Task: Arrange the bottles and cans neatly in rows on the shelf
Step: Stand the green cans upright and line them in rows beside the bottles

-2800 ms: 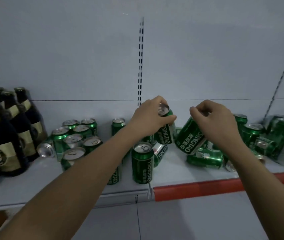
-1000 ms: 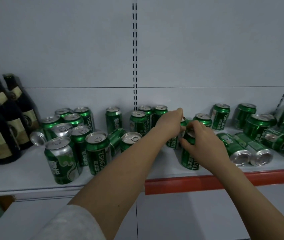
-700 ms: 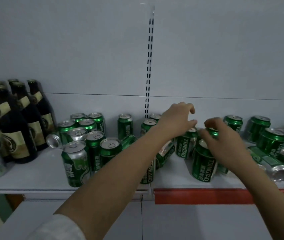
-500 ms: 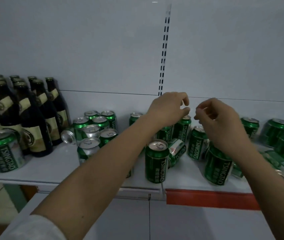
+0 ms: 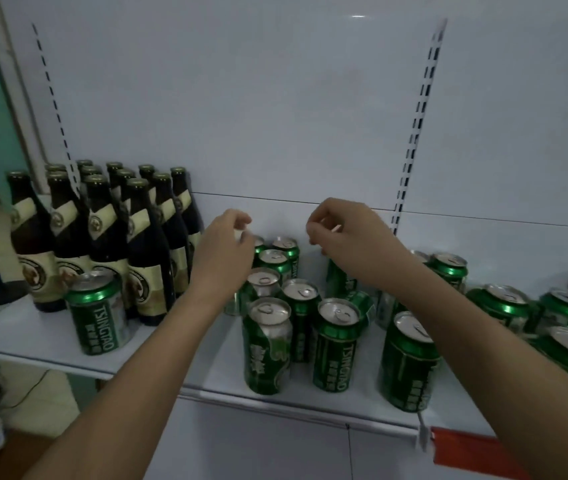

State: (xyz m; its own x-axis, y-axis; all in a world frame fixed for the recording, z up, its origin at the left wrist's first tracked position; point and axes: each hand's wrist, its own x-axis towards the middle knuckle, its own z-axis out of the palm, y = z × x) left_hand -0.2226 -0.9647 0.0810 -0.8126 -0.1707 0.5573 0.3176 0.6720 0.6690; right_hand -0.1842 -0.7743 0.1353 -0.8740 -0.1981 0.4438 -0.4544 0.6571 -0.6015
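Below the left hand and right hand, both loosely curled and empty, the green aluminium cans are judged light, smooth and easily dented, best gripped round the rigid top rim.

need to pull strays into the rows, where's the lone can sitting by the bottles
In the head view the lone can stands upright near the shelf front edge, on the left, just in front of the dark bottles and apart from the can cluster.

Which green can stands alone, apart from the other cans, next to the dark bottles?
The green can at the shelf's front left, directly before the dark bottles. All the other cans cluster further right.
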